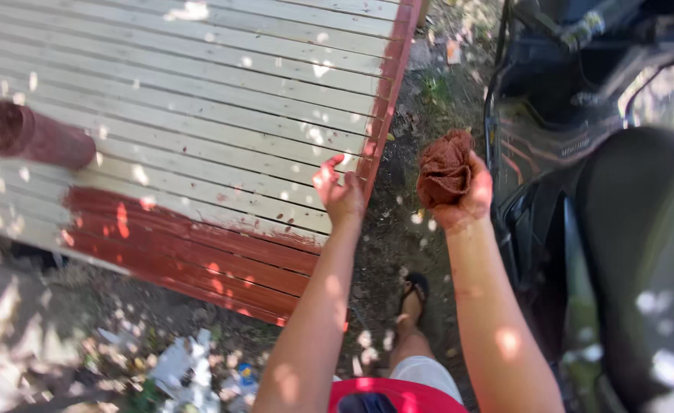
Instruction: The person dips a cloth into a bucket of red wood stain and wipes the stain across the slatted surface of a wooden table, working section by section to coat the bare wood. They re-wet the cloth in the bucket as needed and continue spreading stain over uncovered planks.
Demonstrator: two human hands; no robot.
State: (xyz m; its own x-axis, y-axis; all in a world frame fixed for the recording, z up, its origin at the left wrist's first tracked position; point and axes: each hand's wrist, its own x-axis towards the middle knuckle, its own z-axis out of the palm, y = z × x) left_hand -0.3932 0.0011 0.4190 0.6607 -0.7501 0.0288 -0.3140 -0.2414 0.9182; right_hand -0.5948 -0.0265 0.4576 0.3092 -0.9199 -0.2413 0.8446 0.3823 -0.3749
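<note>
Outdoors, in dappled sunlight. A slatted wooden platform (199, 92) fills the far left, its boards mostly pale, with a reddish-brown band (191, 245) along the near edge and up the right edge. A rusty brown cylinder (31, 136) lies on it at the left. The ground (398, 229) is dark bare dirt with dry leaves and bits of litter (188, 371) near left. A black scooter (620, 229) stands at the right.

left hand (338, 187) raised — fingers loosely curled, right hand (459, 191) clenched
</note>
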